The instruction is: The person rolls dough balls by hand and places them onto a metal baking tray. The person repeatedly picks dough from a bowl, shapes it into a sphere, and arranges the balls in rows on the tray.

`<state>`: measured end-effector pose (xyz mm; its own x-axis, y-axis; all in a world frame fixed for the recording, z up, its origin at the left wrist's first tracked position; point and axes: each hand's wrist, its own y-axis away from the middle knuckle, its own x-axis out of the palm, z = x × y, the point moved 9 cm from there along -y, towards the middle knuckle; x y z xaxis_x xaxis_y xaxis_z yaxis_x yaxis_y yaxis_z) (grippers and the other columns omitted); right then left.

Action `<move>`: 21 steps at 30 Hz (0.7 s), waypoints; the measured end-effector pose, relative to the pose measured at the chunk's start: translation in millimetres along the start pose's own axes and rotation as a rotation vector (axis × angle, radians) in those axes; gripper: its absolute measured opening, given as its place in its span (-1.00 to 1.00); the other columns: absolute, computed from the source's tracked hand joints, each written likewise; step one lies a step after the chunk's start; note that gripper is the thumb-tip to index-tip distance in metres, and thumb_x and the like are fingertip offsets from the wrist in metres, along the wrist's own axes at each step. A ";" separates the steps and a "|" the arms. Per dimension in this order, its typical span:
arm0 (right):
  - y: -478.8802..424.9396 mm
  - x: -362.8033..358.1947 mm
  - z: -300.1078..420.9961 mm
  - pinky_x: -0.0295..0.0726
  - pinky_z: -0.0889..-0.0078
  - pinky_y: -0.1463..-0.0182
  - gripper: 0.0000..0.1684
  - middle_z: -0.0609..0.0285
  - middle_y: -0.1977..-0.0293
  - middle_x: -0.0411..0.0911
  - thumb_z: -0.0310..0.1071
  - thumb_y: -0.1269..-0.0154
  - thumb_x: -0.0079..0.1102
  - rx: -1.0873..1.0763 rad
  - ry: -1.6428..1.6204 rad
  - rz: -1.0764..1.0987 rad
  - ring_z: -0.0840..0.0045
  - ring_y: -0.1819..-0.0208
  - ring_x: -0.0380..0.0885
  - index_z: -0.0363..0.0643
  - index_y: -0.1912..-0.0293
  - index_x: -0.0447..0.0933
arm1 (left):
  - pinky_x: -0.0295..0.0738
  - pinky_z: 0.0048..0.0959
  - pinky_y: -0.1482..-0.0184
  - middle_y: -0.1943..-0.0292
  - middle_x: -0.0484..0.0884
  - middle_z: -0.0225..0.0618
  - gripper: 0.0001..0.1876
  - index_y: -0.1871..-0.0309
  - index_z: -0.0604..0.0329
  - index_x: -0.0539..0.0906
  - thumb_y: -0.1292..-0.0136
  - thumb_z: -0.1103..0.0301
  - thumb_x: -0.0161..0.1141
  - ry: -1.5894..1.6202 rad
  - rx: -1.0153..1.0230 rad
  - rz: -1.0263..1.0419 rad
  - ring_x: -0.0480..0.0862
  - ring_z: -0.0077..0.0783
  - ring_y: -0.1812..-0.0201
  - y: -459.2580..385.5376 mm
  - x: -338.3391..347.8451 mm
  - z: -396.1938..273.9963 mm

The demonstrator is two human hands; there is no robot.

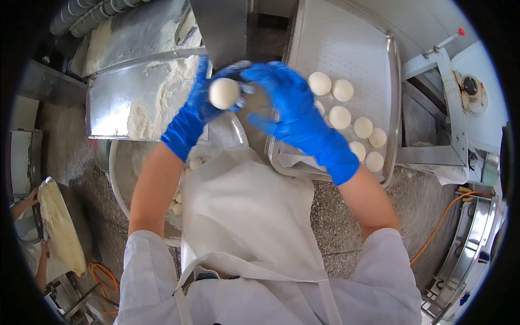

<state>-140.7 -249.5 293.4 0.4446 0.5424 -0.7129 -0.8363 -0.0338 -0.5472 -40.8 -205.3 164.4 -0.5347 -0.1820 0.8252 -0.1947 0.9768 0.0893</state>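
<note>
In a blue glove, my left hand (pixel 199 101) holds a round white dough ball (pixel 224 94) at the upper centre. My right hand (pixel 288 105), also gloved in blue and somewhat blurred, is just to the right of that ball with its fingers spread; nothing shows in it, though its palm is hidden. Right of it lies a metal tray (pixel 345 44) bearing several dough balls (pixel 339 117), one partly behind my right wrist. Below my left forearm a large round bowl (pixel 122 178) holds more small dough balls (pixel 196 163), partly covered by the apron.
A floury steel surface (pixel 118 93) stands at upper left, under a metal chute (pixel 223 28). At far left, another person's hands (pixel 33 197) are at a large container of pale dough (pixel 63 227). A metal frame (pixel 430 150) borders the tray's right. An orange cable (pixel 443 219) lies lower right.
</note>
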 end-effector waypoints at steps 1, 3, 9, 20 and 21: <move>2.7 8.3 -0.7 0.36 0.18 -0.11 -0.38 0.04 0.01 0.38 -0.30 0.09 0.29 0.060 -0.010 0.007 0.17 -0.03 0.35 -0.02 -0.04 0.32 | 0.57 -0.27 0.13 0.08 0.55 -0.03 -0.03 -0.23 0.12 0.31 0.03 -0.54 -0.30 -0.079 -0.012 -0.342 0.60 -0.13 0.17 -5.1 6.5 10.4; 10.8 34.9 -22.1 0.37 0.21 -0.13 -0.40 0.14 -0.05 0.35 -0.24 -0.03 0.28 0.273 -0.036 0.201 0.20 -0.07 0.36 0.04 -0.10 0.31 | 0.42 -0.18 -0.08 -0.06 0.47 -0.10 -0.05 -0.23 0.08 0.32 0.03 -0.53 -0.27 0.023 -0.109 -0.163 0.51 -0.14 -0.01 -23.3 31.0 34.4; 78.4 -56.2 -131.8 0.39 0.28 -0.07 -0.49 0.03 0.08 0.39 -0.41 -0.03 0.17 0.505 -0.131 -0.184 0.24 0.01 0.40 -0.13 -0.04 0.33 | 0.20 -0.09 -0.23 -0.20 0.31 -0.10 -0.36 -0.22 0.06 0.28 -0.26 -0.21 -0.24 -0.072 0.276 -0.371 0.38 -0.09 -0.16 32.2 -118.3 -13.3; 138.5 -106.5 -199.0 0.37 0.15 -0.08 -0.38 -0.01 -0.01 0.32 -0.38 0.05 0.27 0.692 0.598 -0.064 0.14 -0.03 0.34 -0.07 -0.08 0.33 | 0.21 0.02 -0.21 -0.12 0.31 0.15 -0.35 -0.14 0.36 0.31 -0.15 -0.02 0.02 0.323 0.686 -0.769 0.33 0.05 -0.15 114.7 -240.0 -66.5; 122.0 -117.5 -176.4 0.37 0.14 -0.09 -0.37 -0.01 -0.02 0.33 -0.39 0.05 0.26 0.587 0.699 -0.147 0.14 -0.03 0.34 -0.08 -0.09 0.33 | 0.22 -0.01 -0.21 -0.12 0.32 0.14 -0.36 -0.15 0.35 0.31 -0.14 0.00 0.02 0.220 0.670 -0.720 0.34 0.01 -0.14 111.3 -236.9 -74.2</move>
<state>-238.4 -465.4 233.1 0.4919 -0.1290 -0.8611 -0.7001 0.5293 -0.4792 125.2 -45.1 20.2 0.0432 -0.6127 0.7891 -0.8699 0.3654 0.3314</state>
